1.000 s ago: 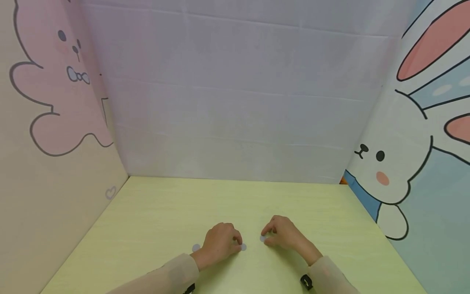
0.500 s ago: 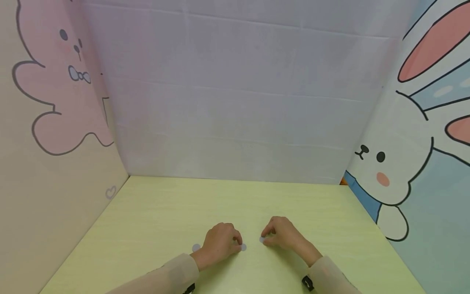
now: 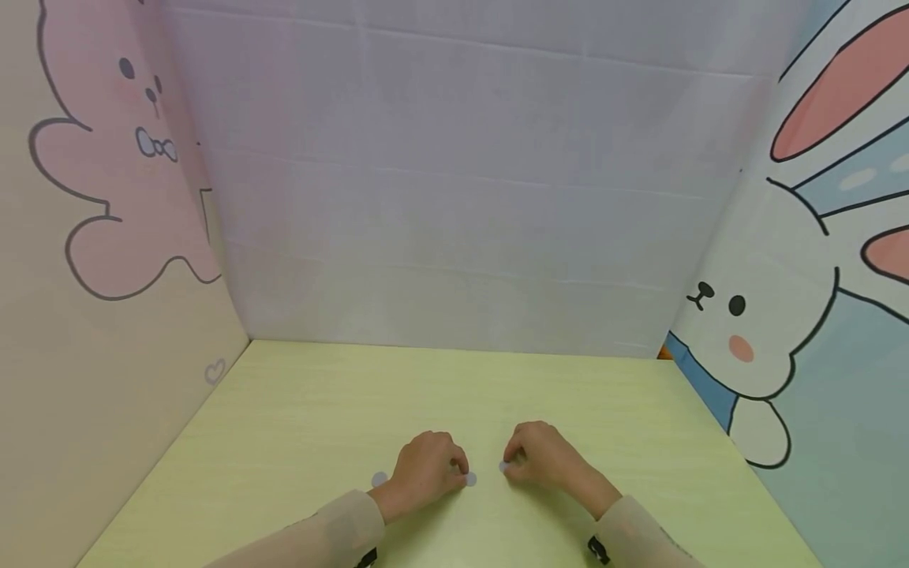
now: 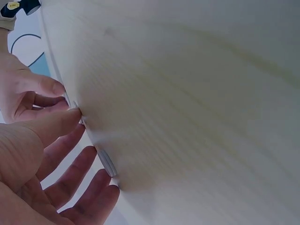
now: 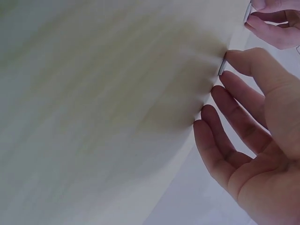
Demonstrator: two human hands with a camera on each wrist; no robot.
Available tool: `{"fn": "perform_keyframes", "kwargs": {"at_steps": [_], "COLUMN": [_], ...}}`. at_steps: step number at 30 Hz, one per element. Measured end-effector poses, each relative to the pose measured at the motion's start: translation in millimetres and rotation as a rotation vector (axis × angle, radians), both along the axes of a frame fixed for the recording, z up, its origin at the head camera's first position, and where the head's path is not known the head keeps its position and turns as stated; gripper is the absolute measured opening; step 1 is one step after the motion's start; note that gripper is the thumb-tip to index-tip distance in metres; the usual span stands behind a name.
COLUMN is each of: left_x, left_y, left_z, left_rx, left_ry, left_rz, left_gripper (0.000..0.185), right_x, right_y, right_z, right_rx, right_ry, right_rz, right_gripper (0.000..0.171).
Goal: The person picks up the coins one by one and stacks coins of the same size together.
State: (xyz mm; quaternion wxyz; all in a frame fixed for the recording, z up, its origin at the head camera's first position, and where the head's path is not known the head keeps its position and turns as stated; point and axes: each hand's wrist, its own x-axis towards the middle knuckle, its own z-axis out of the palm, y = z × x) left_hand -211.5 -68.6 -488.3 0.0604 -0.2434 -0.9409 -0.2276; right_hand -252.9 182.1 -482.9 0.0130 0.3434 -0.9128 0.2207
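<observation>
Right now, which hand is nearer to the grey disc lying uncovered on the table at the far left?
Left. The left hand rests just right of that grey disc; the right hand lies farther right, beyond the left hand, fingertips on another small disc.

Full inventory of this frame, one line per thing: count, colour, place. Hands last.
table: one, pale yellow-green, fills the lower frame.
round discs: three seen, pale grey, flat on the table near edge; one left of the left hand, one at its fingertips, one under the right hand's fingertips.
back panel: one, white-lilac, behind the table.
left panel: one, cream with a pink cartoon animal.
right panel: one, blue with a white rabbit.
sleeves: two, beige, bottom edge; left, right.
left hand: fingers relaxed, tips touching the table and a disc.
right hand: thumb tip on a disc.
</observation>
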Motion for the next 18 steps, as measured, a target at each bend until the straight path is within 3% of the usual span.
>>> {"fn": "perform_keyframes", "kwargs": {"at_steps": [18], "left_x": [-1.6], "left_y": [-0.1], "left_z": [-2.6], "left_rx": [0.006], "left_ry": [0.007], "left_rz": [-0.001], "left_gripper": [0.008], "right_x": [0.8], "right_y": [-0.3], "right_z": [0.2], "right_rx": [-0.009], "right_ry": [0.012], "right_rz": [0.016], "right_gripper": [0.006]}}
